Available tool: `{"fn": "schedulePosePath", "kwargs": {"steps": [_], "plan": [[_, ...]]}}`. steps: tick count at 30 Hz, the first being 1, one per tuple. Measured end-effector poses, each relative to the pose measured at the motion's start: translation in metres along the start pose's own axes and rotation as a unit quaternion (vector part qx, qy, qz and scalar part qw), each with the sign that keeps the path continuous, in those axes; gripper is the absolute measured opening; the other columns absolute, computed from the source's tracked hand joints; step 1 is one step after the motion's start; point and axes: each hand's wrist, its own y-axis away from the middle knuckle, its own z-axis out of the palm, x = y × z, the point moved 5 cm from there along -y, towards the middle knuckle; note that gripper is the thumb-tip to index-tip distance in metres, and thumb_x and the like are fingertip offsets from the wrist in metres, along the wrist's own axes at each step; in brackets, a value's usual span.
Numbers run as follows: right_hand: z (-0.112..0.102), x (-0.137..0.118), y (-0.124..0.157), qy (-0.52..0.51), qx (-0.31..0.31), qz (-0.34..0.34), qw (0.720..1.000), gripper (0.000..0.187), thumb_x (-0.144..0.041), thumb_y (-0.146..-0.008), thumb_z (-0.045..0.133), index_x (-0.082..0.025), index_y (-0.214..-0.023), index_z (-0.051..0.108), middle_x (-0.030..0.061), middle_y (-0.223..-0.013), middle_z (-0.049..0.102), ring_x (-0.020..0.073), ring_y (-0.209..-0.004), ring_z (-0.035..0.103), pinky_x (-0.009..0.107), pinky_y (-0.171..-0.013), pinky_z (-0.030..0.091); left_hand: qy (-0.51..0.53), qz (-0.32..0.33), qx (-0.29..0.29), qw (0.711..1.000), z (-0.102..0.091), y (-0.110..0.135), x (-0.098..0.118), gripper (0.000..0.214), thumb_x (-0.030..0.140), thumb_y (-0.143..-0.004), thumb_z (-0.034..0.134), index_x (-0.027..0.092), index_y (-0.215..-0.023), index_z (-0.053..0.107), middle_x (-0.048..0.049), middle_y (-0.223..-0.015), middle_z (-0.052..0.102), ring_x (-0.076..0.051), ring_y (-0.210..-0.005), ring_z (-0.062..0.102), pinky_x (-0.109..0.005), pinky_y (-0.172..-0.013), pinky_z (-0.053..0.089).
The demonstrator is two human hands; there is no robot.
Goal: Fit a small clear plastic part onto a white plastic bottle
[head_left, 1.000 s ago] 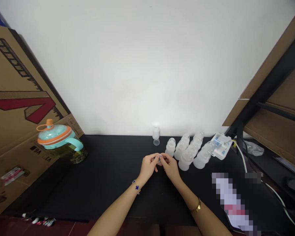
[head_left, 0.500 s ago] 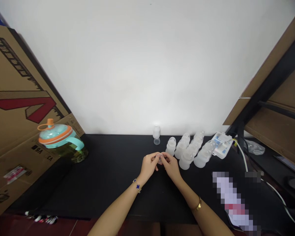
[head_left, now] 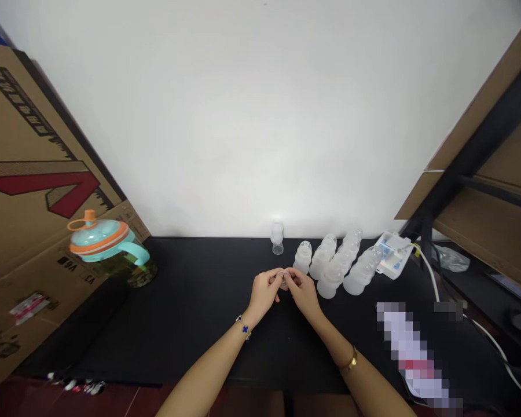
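Pinching a small clear piece (head_left: 283, 284) between them, the left hand (head_left: 263, 292) and the right hand (head_left: 304, 294) meet over the black table (head_left: 191, 307). Thumbs and fingertips are drawn in narrowly around it, covering so much that I can't make out its full shape. Just beside the right hand, a cluster of whitish bottles (head_left: 329, 284) stands near an open white case (head_left: 393, 255). Another bottle (head_left: 276, 233) sits apart by the wall (head_left: 260, 127), beyond the hands. Well off to the left, a jug (head_left: 141, 275) with an orange-and-turquoise lid (head_left: 101, 234) stands beside a cardboard box (head_left: 26, 191).
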Motion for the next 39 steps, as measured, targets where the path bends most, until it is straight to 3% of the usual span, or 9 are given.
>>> {"fn": "schedulePosePath", "kwargs": {"steps": [14, 24, 39], "plan": [[0.0, 0.001, 0.003, -0.045, 0.011, 0.024, 0.999, 0.038, -0.054, -0.09, 0.061, -0.018, -0.102, 0.07, 0.005, -0.081, 0.071, 0.0149, -0.055, 0.06, 0.023, -0.043, 0.043, -0.019, -0.007, 0.025, 0.999, 0.0, 0.002, 0.001, 0.046, 0.051, -0.099, 0.049, 0.017, -0.118, 0.073, -0.0038, -0.076, 0.076, -0.007, -0.035, 0.051, -0.018, -0.036, 0.035], [0.004, 0.007, 0.002, -0.048, -0.014, 0.04, 0.998, 0.036, -0.052, -0.091, 0.059, -0.018, -0.099, 0.068, 0.0025, -0.073, 0.066, 0.0131, -0.051, 0.054, 0.022, -0.041, 0.039, -0.1, 0.009, 0.02, 0.995, -0.002, 0.007, 0.01, 0.038, 0.054, -0.101, 0.045, 0.024, -0.109, 0.067, 0.0026, -0.072, 0.074, -0.011, -0.041, 0.059, -0.022, -0.05, 0.044], [0.002, 0.009, 0.0, -0.031, -0.006, 0.02, 0.999, 0.036, -0.051, -0.089, 0.06, -0.018, -0.101, 0.071, 0.005, -0.08, 0.07, 0.0122, -0.049, 0.05, 0.024, -0.042, 0.039, -0.058, 0.011, 0.03, 0.998, -0.002, 0.003, 0.004, 0.036, 0.049, -0.098, 0.049, 0.024, -0.111, 0.071, 0.0023, -0.073, 0.073, -0.011, -0.047, 0.061, -0.021, -0.049, 0.045]]}}
